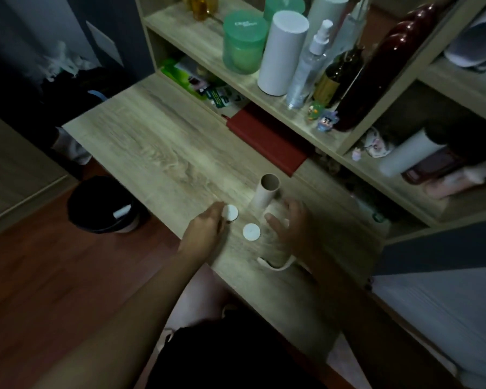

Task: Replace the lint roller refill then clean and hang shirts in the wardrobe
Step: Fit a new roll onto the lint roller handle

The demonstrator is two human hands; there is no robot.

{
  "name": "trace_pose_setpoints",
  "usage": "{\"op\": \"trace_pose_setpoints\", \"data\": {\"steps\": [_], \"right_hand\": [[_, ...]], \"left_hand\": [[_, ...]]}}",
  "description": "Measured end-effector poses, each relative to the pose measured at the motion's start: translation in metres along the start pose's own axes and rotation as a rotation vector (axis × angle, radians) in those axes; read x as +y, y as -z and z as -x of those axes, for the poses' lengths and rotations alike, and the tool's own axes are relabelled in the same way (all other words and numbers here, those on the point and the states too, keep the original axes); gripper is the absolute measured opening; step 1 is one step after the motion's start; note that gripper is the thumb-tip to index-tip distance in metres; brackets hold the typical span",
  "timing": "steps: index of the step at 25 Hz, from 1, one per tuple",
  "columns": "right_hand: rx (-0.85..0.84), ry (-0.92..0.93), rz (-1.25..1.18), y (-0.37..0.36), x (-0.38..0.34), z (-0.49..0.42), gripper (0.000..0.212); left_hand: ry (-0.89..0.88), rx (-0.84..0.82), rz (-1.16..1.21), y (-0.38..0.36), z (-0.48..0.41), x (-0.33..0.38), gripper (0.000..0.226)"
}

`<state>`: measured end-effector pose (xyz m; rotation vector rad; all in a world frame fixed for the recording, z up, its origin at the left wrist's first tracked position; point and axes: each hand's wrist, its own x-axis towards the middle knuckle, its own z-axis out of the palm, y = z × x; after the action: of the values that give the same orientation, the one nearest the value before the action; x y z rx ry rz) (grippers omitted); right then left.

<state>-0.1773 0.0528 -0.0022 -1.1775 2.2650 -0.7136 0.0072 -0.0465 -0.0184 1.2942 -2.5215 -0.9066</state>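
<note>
Our left grip (pixel 208 228) pinches a white cap (pixel 231 212) on the desk (pixel 152 141); our right grip (pixel 291 223), fingers spread, rests on the lint roller (pixel 274 248), beside an upright cardboard tube (pixel 265 195) and a second cap (pixel 251 232).

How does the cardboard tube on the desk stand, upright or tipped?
Upright: the cardboard tube stands on one end on the desk, its open mouth facing up.

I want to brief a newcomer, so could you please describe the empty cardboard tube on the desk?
On the wooden desk under the shelves, find the red book. The cardboard tube stands upright just in front of it, beyond the right hand. Unlike the white cylinder on the shelf, it is short, brownish and open-topped, showing a hollow inside.
</note>
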Motion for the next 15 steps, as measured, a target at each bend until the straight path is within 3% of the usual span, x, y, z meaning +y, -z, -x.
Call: {"op": "trace_pose_setpoints", "data": {"steps": [5,12,15], "right_hand": [[-0.081,0.103,-0.193,-0.001,-0.002,-0.041,0.068],[-0.099,0.149,-0.180,-0.010,0.008,-0.055,0.049],[-0.095,0.224,-0.126,-0.003,0.007,-0.052,0.051]], "left_hand": [[-0.064,-0.115,-0.234,-0.024,-0.014,-0.006,0.036],[-0.143,0.040,-0.187,-0.029,-0.022,-0.005,0.007],[0.101,0.182,0.086,-0.009,-0.026,0.007,0.012]]}}
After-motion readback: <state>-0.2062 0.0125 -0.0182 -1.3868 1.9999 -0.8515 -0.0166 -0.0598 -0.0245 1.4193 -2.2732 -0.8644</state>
